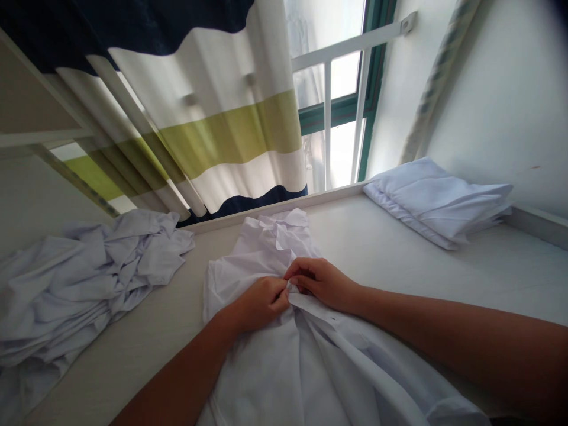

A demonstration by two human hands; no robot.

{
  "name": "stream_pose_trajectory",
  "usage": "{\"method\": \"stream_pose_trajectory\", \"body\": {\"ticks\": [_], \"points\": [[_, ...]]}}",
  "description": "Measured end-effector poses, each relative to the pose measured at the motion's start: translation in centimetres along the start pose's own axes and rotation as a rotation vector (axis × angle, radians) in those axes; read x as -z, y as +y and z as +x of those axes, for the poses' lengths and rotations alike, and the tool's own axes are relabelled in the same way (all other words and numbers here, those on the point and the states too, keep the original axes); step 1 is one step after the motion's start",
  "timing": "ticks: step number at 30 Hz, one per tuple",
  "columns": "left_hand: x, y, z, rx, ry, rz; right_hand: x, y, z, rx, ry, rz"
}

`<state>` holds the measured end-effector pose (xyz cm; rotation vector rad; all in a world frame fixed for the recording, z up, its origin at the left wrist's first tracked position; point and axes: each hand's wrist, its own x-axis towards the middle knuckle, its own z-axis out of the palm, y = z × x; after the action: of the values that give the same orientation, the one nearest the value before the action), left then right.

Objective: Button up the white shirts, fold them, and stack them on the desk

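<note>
White cotton shirt lies flat on the table, collar end away from the person, long axis running from the near edge toward the window. Both hands meet on the shirt's centre front, just below the collar. Left hand is closed, fingers pinching a bit of the front edge; right hand is closed too, fingertips pinching the same spot from the other side, the two touching. Neither hand is nearer, both sit right on the cloth. Looks like the button strip, but the exact bit gripped is hidden by fingers.

Left of the shirt: a crumpled heap of white garments, apart from it. Right of the shirt and farther back: a folded white stack near the wall, well apart. Behind the shirt: a striped curtain beside the window. Nothing lies between the hands and the shirt.
</note>
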<state>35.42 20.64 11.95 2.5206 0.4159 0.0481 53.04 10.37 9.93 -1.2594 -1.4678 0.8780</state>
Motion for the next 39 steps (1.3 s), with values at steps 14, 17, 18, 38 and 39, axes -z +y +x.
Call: {"method": "stream_pose_trajectory", "body": {"ticks": [14,17,18,38,39], "points": [[-0.6,0.8,0.4,0.019,0.341,-0.282,0.2,0.5,0.6,-0.036,0.113,0.055],[-0.6,0.8,0.5,0.006,0.326,-0.326,0.3,0.3,0.6,-0.032,0.098,0.027],[-0.6,0.8,0.5,0.006,0.322,-0.335,0.3,0.3,0.6,-0.031,0.095,0.022],[-1.5,0.7,0.8,0.064,0.369,-0.517,0.4,0.8,1.1,-0.032,0.072,0.021],[-1.6,0.6,0.8,0.075,0.361,-0.545,0.4,0.8,1.0,-0.032,0.07,0.012]]}}
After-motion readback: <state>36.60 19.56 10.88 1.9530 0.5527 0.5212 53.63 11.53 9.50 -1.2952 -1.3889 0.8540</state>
